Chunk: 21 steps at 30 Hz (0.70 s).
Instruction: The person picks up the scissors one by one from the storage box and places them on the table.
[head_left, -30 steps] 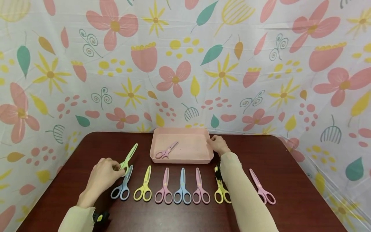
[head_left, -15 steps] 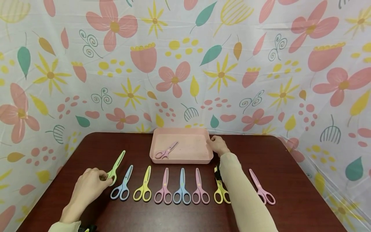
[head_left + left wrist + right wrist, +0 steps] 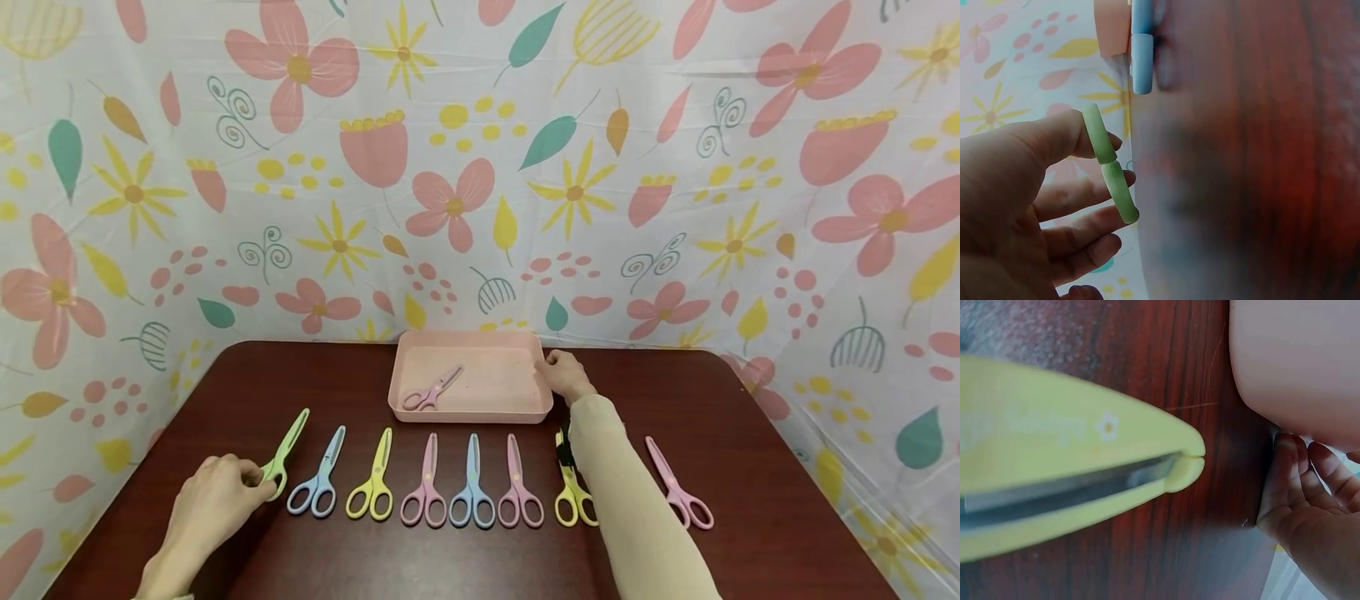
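At the table's left, my left hand (image 3: 217,496) pinches a pair of green scissors (image 3: 283,454) by the handles, blades pointing away. The left wrist view shows the green handles (image 3: 1109,162) between thumb and fingers. Just right of them lie blue scissors (image 3: 317,475). My right hand (image 3: 566,375) grips the right side of a pink tray (image 3: 472,417) at the back of the table, its fingers curled against the tray wall (image 3: 1297,375) in the right wrist view. Inside the tray, toward its left, lie light purple scissors (image 3: 433,390).
A row of scissors runs across the table: yellow (image 3: 371,483), pink (image 3: 427,487), blue (image 3: 472,487) and more pink ones (image 3: 516,487). Further right, my right forearm partly covers yellow scissors (image 3: 570,492) and pink scissors (image 3: 671,479). A floral cloth (image 3: 480,283) hangs behind the table.
My left hand has moved left and toward me with the green scissors, from above the blue scissors to a spot left of them. The right hand and tray have stayed put.
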Tool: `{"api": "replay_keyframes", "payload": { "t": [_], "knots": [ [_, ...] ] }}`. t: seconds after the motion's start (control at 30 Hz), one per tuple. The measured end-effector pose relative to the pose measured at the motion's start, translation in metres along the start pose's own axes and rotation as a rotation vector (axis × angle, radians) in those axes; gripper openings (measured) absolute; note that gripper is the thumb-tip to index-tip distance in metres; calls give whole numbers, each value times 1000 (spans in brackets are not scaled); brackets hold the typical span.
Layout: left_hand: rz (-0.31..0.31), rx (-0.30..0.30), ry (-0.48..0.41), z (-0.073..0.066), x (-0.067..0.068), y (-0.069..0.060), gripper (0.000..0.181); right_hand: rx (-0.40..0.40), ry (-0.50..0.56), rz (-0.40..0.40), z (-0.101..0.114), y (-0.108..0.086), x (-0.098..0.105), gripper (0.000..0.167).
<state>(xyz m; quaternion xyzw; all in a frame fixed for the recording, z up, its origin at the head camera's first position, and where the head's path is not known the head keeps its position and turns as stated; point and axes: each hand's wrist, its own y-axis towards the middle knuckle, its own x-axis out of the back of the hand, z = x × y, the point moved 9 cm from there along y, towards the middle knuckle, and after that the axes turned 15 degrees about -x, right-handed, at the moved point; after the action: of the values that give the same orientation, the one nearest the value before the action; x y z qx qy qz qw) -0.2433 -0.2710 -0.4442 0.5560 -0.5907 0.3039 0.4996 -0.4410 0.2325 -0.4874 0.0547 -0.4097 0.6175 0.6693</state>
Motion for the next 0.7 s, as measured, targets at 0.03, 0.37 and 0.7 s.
{"api": "replay_keyframes", "payload": {
  "t": [0.03, 0.37, 0.7],
  "knots": [
    [3, 3, 5, 1, 0, -1, 14, 0, -2, 0, 0, 0, 0, 30],
    [29, 20, 35, 8, -5, -8, 16, 9, -7, 2, 0, 0, -1, 30],
    [17, -1, 58, 7, -8, -6, 16, 47, 4, -20, 3, 1, 0, 29]
  ]
}}
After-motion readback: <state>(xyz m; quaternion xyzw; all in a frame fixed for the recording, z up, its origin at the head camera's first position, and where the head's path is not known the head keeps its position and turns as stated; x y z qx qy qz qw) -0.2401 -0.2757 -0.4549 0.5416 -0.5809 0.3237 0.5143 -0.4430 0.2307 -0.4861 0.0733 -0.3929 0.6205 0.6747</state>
